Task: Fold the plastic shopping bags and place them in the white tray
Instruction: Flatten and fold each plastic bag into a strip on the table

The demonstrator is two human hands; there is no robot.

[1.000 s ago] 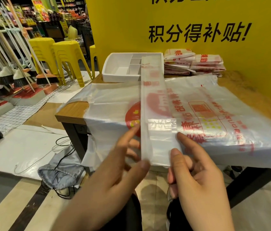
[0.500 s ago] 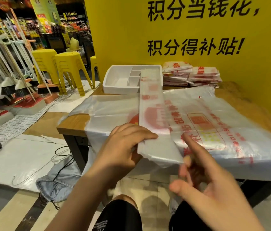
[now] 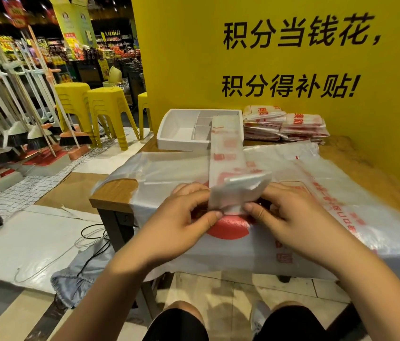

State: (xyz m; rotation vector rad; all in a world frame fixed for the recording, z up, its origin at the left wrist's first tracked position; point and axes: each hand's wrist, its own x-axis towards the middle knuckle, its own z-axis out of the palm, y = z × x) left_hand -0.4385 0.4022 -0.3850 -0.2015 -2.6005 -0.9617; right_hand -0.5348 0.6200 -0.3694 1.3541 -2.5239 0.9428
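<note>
Knees in black shorts (image 3: 177, 323) sit at the bottom edge, cut off by the frame; left of them a grey cloth bundle with cables (image 3: 71, 284) lies on the floor. Above, the left hand (image 3: 184, 220) and right hand (image 3: 292, 217) meet over the near edge of the wooden worktop (image 3: 115, 190), fingers curled and thumbs pinching the doubled-over near end of a long folded strip of translucent white plastic shopping bag with red print (image 3: 226, 156). The hands hide the fold's underside. Beneath lies a spread layer of flat translucent printed bags (image 3: 341, 217), draping over the front edge. The strip stretches away to the white compartmented plastic tray (image 3: 181, 141), its far end lying across the tray's right side and hiding that part. Just right of the tray, a stack of folded red-printed bags (image 3: 282, 126) sits against the yellow wall with black characters (image 3: 292, 57). Far left stand yellow plastic stools (image 3: 105, 107) and a row of brooms (image 3: 34, 134).
</note>
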